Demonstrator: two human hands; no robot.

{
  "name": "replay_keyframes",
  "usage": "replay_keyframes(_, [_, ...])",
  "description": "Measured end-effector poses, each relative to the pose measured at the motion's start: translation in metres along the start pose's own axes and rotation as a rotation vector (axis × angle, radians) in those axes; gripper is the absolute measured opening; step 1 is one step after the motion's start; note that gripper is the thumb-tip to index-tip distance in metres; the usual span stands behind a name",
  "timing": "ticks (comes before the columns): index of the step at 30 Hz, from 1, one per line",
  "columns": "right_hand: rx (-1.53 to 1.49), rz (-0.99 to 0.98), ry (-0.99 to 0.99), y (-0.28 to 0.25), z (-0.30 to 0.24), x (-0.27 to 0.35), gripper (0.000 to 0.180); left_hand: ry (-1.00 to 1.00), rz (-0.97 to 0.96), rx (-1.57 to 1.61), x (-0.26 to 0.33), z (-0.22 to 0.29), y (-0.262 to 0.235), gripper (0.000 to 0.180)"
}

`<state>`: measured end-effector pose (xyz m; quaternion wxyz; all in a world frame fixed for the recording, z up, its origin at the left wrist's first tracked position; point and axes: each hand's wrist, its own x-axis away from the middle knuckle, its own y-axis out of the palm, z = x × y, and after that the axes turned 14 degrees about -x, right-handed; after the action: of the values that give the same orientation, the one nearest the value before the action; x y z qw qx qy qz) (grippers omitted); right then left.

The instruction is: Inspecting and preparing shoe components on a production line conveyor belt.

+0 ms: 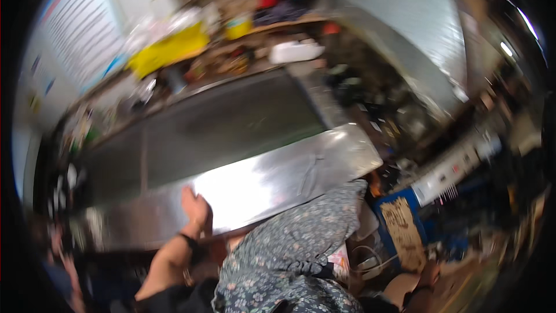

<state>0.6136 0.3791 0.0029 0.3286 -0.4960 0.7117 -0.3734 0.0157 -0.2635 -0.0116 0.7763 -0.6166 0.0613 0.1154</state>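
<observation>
Left hand [198, 210] on shiny metal ledge [260, 177]

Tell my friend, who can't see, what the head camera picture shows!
A person's left hand is on a shiny metal ledge along a dark, flat surface; their right hand is low down near some cardboard. Flowery grey clothing fills the lower middle.

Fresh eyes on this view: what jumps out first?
The shiny metal panel slanting across the middle, glaring at its centre, with the left hand on its near side. Then the floral garment at bottom centre, and the bright yellow object at upper left, too blurred to identify.
</observation>
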Motion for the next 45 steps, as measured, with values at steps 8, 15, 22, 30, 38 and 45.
replay_keyframes(8, [-0.169, 0.047, 0.276, -0.016, 0.018, 0.012, 0.030, -0.650, -0.069, -0.586, -0.028, 0.116, 0.011, 0.049])
replay_keyframes(15, [-0.177, 0.033, 0.306, -0.058, -0.043, 0.046, 0.031, -0.651, -0.114, -0.697, -0.039, 0.151, 0.015, 0.054])
replay_keyframes(22, [-0.233, -0.041, 0.382, -0.075, -0.064, 0.053, 0.029, -0.609, -0.086, -0.630, -0.049, 0.186, 0.025, 0.055])
replay_keyframes(30, [-0.138, 0.049, 0.344, -0.050, -0.037, 0.041, 0.031, -0.630, -0.043, -0.663, -0.056, 0.181, 0.034, 0.055])
replay_keyframes(38, [-0.149, -0.013, 0.286, -0.057, -0.042, 0.047, 0.032, -0.672, -0.007, -0.746, -0.056, 0.156, 0.043, 0.056])
replay_keyframes(45, [-0.116, -0.039, 0.291, -0.044, -0.024, 0.033, 0.032, -0.746, 0.004, -0.795, -0.051, 0.116, 0.067, 0.057])
